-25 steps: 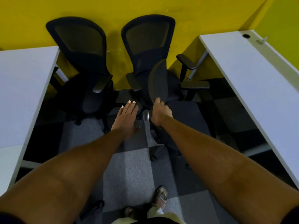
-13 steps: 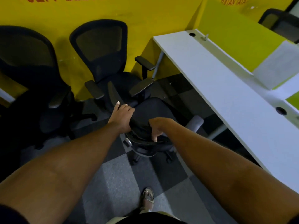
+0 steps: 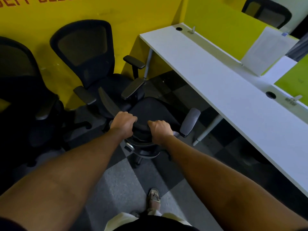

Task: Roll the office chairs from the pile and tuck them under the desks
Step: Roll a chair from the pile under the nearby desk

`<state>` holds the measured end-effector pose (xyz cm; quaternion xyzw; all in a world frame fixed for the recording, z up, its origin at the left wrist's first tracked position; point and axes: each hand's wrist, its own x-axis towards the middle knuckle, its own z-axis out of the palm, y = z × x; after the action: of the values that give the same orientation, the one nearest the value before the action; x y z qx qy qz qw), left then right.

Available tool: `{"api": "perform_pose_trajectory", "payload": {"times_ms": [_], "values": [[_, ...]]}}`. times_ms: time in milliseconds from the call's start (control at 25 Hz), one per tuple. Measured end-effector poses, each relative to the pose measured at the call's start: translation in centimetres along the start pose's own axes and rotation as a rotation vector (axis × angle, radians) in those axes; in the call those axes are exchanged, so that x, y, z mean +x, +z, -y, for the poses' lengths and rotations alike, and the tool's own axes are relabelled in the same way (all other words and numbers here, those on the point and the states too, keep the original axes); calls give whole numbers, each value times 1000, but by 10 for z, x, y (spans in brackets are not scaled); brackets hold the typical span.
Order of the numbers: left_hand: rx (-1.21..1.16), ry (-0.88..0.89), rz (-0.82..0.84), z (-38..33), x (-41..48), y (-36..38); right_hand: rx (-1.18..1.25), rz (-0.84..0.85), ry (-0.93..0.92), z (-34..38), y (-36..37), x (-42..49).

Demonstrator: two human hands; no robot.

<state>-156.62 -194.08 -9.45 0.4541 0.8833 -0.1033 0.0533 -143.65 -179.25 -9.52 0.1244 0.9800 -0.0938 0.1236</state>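
- Both hands are on the chair [image 3: 150, 108], which stands on the floor just short of the desk [image 3: 233, 100] and not yet under it.
- The left hand [image 3: 124, 121] curls over the top rim of the backrest, fingers pressed close together and hooked over the edge.
- The right hand [image 3: 160, 130] does the same on the side of the rim nearer the desk. Its knuckles are up and its fingertips are tucked out of sight.
- The seat points away from the person and angles toward the gap below the desk.
- Watch the grey armrest [image 3: 190, 122]! It sits nearest the desk and close to the slanted desk leg [image 3: 208, 129]. A straight shove could jam it against that leg or the desk's edge, I reckon.
- On the side away from the desk, a second chair [image 3: 86, 52] is parked against the yellow wall [image 3: 133, 12], hard up against the gripped one.
- Its armrest [image 3: 133, 88] hangs just beyond the seat, so the two could lock arms or tangle wheels if the swing runs wide.
- A third chair [image 3: 16, 72] stands farthest from the desk, well out of the way.
- A sandalled foot [image 3: 154, 199] stands behind the wheels, on the side away from the desk, so a backward tug risks rolling over the toes.
- With the grip so high on the backrest, a snagged wheel could tip the chair rather than roll it.
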Motion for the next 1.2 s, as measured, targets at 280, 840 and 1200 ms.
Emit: {"api": "perform_pose_trajectory", "payload": {"times_ms": [280,840,1200], "values": [[-53,139,54,-43,-38,-16,10,-16,157,-18,14,-61],[-179,427,115,-135,-151,-4,34,-24,281,-17,65,-226],[-81,492,114,-197,-223,2,89,-69,316,-13,98,-330]]}}
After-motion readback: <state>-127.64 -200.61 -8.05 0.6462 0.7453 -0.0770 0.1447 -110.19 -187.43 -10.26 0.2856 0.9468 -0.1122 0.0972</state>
